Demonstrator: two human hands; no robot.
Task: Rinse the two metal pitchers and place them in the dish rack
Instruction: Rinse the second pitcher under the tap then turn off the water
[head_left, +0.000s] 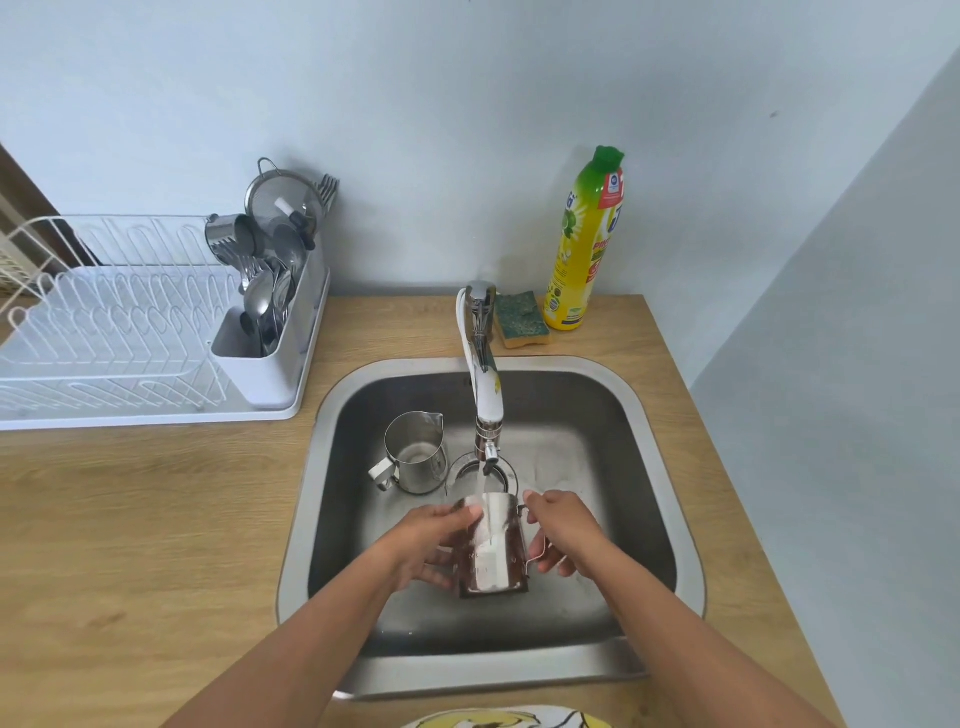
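Note:
I hold one metal pitcher (491, 564) in the middle of the sink, under the running tap (485, 395). Water streams onto its side. My left hand (428, 545) wraps its left wall and my right hand (563, 530) grips its wire handle on the right. The second metal pitcher (415, 452) stands upright on the sink floor at the back left, spout away from me, handle toward the front left. The white dish rack (114, 332) sits on the counter to the left of the sink.
The steel sink (654, 467) is set in a wooden counter (130, 519). A cutlery holder (270, 332) with spoons, forks and a strainer fills the rack's right end. A sponge (522, 319) and a yellow soap bottle (587, 244) stand behind the sink.

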